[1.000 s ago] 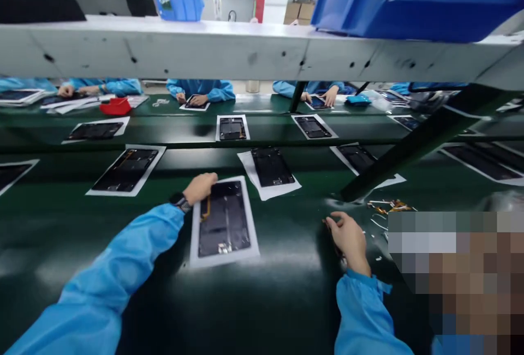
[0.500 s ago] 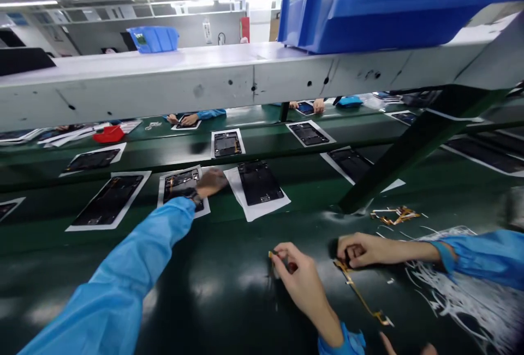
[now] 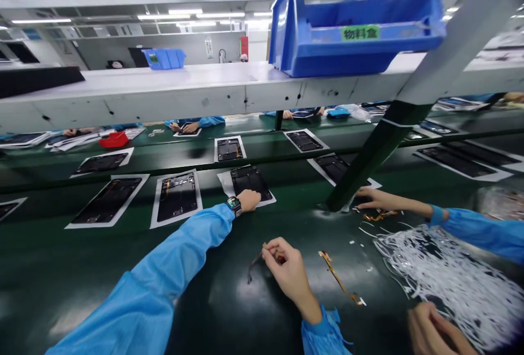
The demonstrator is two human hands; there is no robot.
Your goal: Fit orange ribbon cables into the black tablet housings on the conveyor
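Observation:
My left hand [image 3: 249,200], with a watch on its wrist, reaches across to the lower edge of a black tablet housing [image 3: 248,180] on white paper. Its fingers are curled closed at that edge, and their tips are partly hidden. Nearer to me, my right hand [image 3: 286,268] pinches a small flex cable [image 3: 256,261] between thumb and fingertips; the cable's dark tail hangs down to the left. Right of that hand, a golden flex cable [image 3: 338,278] lies on the dark green bench. Another tablet housing [image 3: 178,194] rests on paper left of my left hand.
At right, a co-worker's hand [image 3: 374,199] is over loose flex cables; their other hand [image 3: 438,328] is near a heap of white strips [image 3: 454,278]. A slanted post [image 3: 368,153] supports a shelf [image 3: 184,90] with a blue bin [image 3: 344,44]. More housings line the bench.
My left hand has moved right, from the neighbouring housing to this one. My right hand still pinches its cable. The co-worker's hand has let go of the golden flex cable and reached farther back.

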